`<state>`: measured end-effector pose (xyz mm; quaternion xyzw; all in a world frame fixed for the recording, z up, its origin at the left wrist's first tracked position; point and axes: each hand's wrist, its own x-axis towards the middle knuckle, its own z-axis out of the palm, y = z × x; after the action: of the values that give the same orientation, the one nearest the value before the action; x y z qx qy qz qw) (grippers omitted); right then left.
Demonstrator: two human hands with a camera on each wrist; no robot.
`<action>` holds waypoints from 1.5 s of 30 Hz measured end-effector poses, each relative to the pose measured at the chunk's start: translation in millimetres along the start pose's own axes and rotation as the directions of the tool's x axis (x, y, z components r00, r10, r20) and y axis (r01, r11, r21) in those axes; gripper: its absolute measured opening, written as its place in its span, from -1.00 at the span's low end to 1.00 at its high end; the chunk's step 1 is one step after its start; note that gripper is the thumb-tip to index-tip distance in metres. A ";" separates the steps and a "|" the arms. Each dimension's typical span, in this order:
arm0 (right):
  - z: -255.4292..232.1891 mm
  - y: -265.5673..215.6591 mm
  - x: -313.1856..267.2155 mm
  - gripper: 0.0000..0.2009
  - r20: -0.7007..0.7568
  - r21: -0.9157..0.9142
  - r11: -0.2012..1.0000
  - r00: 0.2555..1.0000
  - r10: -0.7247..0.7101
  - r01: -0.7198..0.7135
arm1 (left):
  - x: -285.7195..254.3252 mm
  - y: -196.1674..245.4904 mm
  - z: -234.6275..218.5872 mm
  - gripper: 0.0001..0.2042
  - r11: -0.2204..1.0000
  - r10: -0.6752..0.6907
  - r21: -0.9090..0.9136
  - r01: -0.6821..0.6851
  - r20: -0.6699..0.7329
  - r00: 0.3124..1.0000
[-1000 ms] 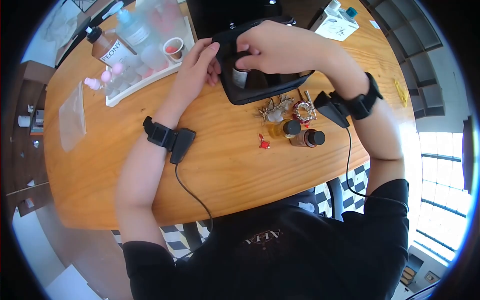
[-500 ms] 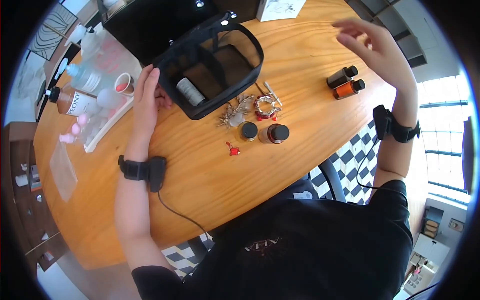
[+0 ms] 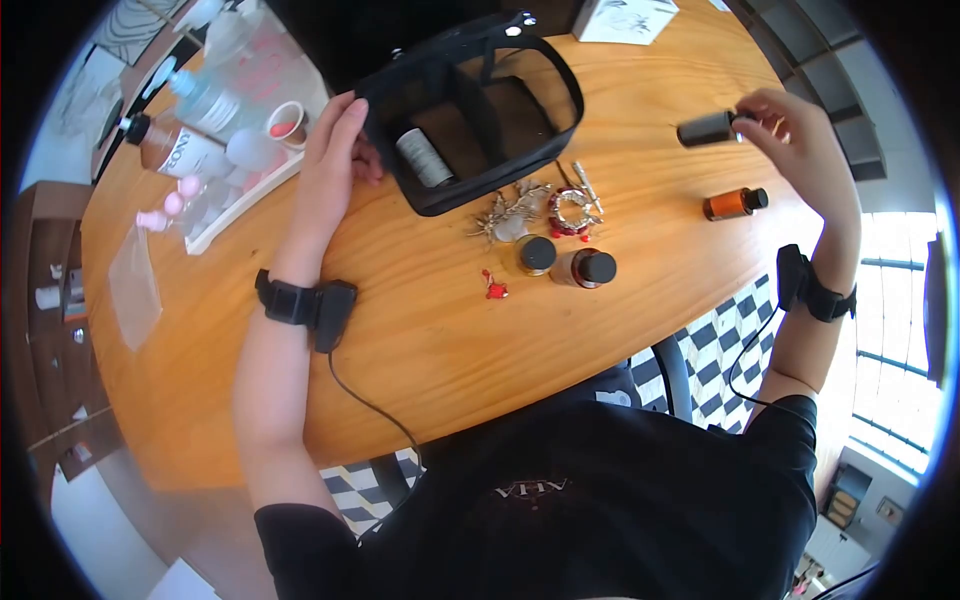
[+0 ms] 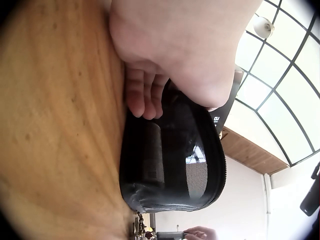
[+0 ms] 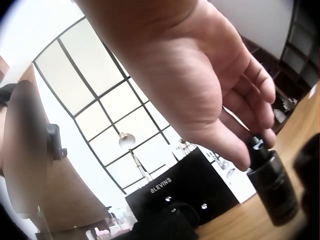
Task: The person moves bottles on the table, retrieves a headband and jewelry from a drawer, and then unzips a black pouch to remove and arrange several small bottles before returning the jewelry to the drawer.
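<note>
My left hand (image 3: 335, 150) holds the left side of a black mesh zip bag (image 3: 480, 195), thumb at the rim and bent fingers against the outer wall. Inside the bag lies a grey-white cylinder (image 3: 424, 158). Over to the right, my right hand (image 3: 800, 145) pinches a small dark bottle (image 3: 706, 129) by its black cap. The right wrist view shows that bottle (image 5: 274, 192) tilted, thumb and fingertips at its neck. An orange bottle (image 3: 728, 205) with a black cap lies nearer me.
Before the bag are a yellowish bottle (image 3: 536, 256), a reddish bottle (image 3: 586, 268), a silvery branching ornament (image 3: 512, 212), a red-and-silver bracelet (image 3: 572, 212) and a red charm (image 3: 495, 288). A white tray (image 3: 240, 205) of bottles stands left; a white box (image 3: 625, 20) sits behind.
My right hand left the inside of the bag, moved right and took hold of the dark bottle beside the orange one. The orange bottle now lies apart from it. My left hand stays at the bag.
</note>
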<state>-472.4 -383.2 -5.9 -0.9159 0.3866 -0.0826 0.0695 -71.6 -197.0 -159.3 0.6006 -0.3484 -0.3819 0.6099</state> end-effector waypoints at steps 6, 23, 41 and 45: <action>0.2 -102.7 43.2 -0.72 -0.180 -0.025 0.834 0.818 -0.546 0.551 | 1.0 0.0 -3.0 -0.52 1.000 0.019 0.002 -0.019 0.071 0.997; 68.6 -145.0 79.7 -0.71 -0.206 0.045 0.802 0.791 -0.576 0.595 | 3.2 -2.2 -5.9 -0.47 1.000 0.029 0.004 -0.029 0.113 0.993; 39.7 27.3 -75.0 -0.65 -0.065 0.056 0.951 0.950 0.307 -0.303 | -0.6 4.4 1.5 -0.58 1.000 0.008 0.019 -0.009 0.057 0.998; 48.3 27.7 -72.4 -0.72 -0.051 0.003 0.938 0.937 0.345 -0.346 | -1.3 4.4 1.6 -0.59 1.000 0.007 0.014 -0.008 0.057 0.998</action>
<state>-531.5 -347.2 -65.4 -0.8316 0.5432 -0.0913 0.0704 -73.5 -196.7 -154.8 0.5926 -0.3707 -0.3939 0.5969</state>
